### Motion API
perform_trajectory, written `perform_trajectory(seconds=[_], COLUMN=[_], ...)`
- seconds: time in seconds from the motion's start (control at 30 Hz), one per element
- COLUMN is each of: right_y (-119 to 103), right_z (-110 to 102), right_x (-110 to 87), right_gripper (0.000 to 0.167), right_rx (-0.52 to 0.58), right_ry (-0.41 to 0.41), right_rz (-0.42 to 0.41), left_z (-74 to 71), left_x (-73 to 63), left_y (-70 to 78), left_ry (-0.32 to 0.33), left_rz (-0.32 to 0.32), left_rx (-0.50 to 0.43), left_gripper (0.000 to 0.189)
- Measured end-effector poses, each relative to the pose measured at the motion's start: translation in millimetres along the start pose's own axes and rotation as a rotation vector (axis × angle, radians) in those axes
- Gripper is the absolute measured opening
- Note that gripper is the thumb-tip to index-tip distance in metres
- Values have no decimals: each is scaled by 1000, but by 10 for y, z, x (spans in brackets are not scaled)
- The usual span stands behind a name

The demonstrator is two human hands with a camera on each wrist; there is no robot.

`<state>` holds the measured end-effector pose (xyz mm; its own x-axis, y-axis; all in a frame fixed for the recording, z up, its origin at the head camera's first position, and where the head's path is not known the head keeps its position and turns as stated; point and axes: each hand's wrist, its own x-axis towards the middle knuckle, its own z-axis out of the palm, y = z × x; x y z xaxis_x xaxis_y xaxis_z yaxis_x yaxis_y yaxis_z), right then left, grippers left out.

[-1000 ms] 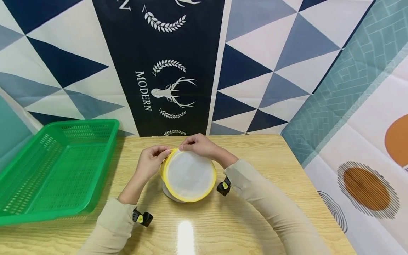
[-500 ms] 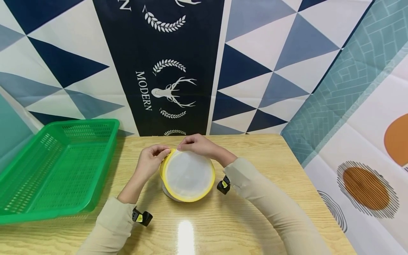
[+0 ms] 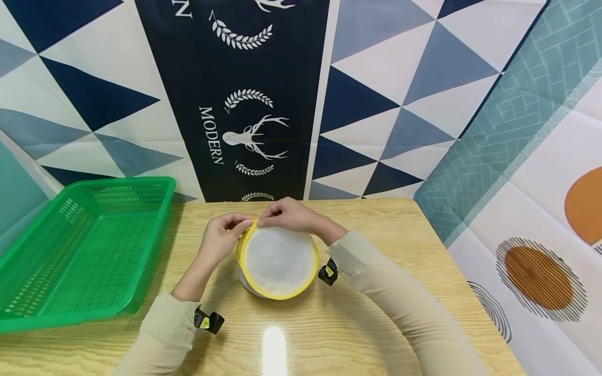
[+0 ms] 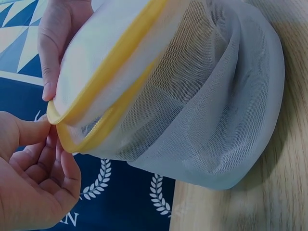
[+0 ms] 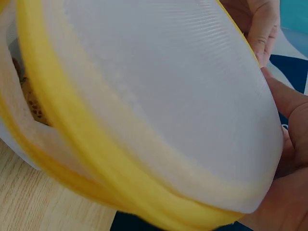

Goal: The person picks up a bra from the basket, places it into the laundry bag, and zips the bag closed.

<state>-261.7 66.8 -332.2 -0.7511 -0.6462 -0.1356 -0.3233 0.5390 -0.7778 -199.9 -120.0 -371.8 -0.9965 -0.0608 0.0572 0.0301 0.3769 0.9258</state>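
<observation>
A white mesh laundry bag (image 3: 280, 263) with yellow trim stands on the table, its round lid tilted toward me. My left hand (image 3: 220, 239) pinches the yellow rim at the back left. Close beside it, my right hand (image 3: 292, 215) grips the lid's edge between thumb and fingers. In the left wrist view, zipper teeth (image 4: 94, 126) show in a gap between the two yellow bands, and the mesh side sags in folds. Through the opening in the right wrist view, something brown with dark spots (image 5: 33, 103) lies inside; its kind is unclear. The zipper pull cannot be made out.
A green plastic basket (image 3: 134, 308) with slotted walls stands on the left of the wooden table (image 3: 376, 224). Patterned cloth (image 3: 263, 68) hangs behind the table's back edge and along the right side. Each wrist carries a small black camera (image 3: 328, 272).
My right hand has slid slightly left along the lid's edge, closer to the left hand. The left hand and the bag stay nearly in place.
</observation>
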Motion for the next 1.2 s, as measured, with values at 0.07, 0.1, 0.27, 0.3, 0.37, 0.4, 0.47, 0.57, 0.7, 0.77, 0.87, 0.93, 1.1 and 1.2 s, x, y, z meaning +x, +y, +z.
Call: perform_trajectory(seconds=[0.07,0.1,0.27,0.3,0.37,0.4,0.47,0.57,0.7,0.77,0.87,0.93,1.1,1.2], right_y=[-4,-4,-9,-12,-18,-21,-22,-19,-15,-17,-18,-16,-9,-1], right_z=[-3,-3,-6,-7,-8,-9,-9,-6,1,4,1,-3,-9,-11], right_x=[-2,-3,-13,-15,-19,-21,-22,-24,-24,-25,-33,-39,-43,-42], right_gripper=[18,18,18,18,18,18,18,18,19,19,18,18,19,20], right_rx=[5,11,30,37,50,58,75,94,111,109,98,87,80,82], right_ry=[0,-2,-7,-7,-7,-7,-9,-12,-14,-14,7,20,18,13], right_rz=[4,7,18,21,27,33,48,73,90,90,95,101,102,91], left_z=[-8,-11,-13,-12,-10,-10,-6,-6,-7,-10,-19,-25,-34,-35], left_x=[-13,-19,-41,-44,-50,-53,-58,-70,-84,-90,-101,-106,-110,-106], left_y=[2,5,7,7,7,6,3,-10,-30,-37,-51,-61,-78,-77], left_ry=[1,1,-2,-2,0,1,5,7,9,9,11,11,3,-4], left_rz=[9,13,2,-1,-4,-3,-1,-1,2,7,12,10,1,-4], left_rx=[6,9,7,6,4,2,-1,-4,-10,-6,4,14,17,6], left_gripper=[20,20,21,21,21,21,21,21,21,21,21,21,21,22])
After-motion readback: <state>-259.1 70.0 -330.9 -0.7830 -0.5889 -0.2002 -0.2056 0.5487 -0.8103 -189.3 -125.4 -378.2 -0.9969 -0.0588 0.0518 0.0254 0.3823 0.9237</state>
